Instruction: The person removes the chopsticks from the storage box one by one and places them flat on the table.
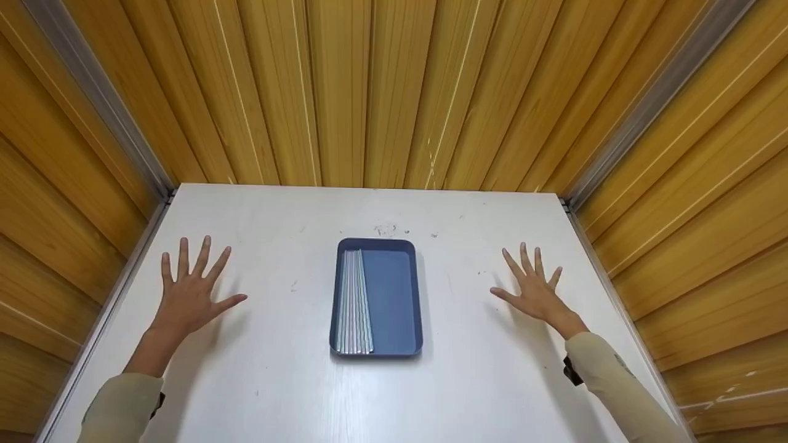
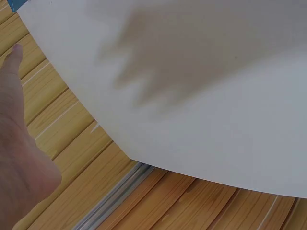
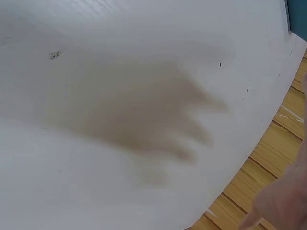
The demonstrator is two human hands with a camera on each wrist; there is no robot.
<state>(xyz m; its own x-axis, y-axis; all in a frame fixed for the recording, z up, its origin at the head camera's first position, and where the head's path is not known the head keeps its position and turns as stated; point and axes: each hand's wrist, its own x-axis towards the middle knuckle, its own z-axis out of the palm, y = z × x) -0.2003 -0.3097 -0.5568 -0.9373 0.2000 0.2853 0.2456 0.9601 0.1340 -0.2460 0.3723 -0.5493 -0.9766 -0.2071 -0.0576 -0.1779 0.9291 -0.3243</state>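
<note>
A person's left hand (image 1: 186,301) and right hand (image 1: 534,295) hovered over a white table (image 1: 277,381), the backs of both turned up, fingers and thumbs spread wide, on either side of a blue tray (image 1: 394,301) set near the middle. Inside the tray, a row of slim, pale sticks (image 1: 354,301) lay lengthwise along the left wall, packed closer at the far end and slightly fanned at the near end, with the blue floor showing to their right. The left hand was well apart from the tray, toward the table's left edge; the right hand was likewise well apart, toward the right edge. Both thumbs pointed inward. Beige sleeves (image 1: 615,378) covered the forearms, a dark fitting (image 1: 572,371) at each cuff. Small dark marks (image 1: 386,230) dotted the tabletop just beyond the tray. Blurred shadows (image 2: 168,57) of outstretched fingers fell across the white surface in both wrist views. Yellow-brown wood-grain walls (image 1: 338,92) rose on three sides, grey rails (image 1: 101,92) lining their corners.
</note>
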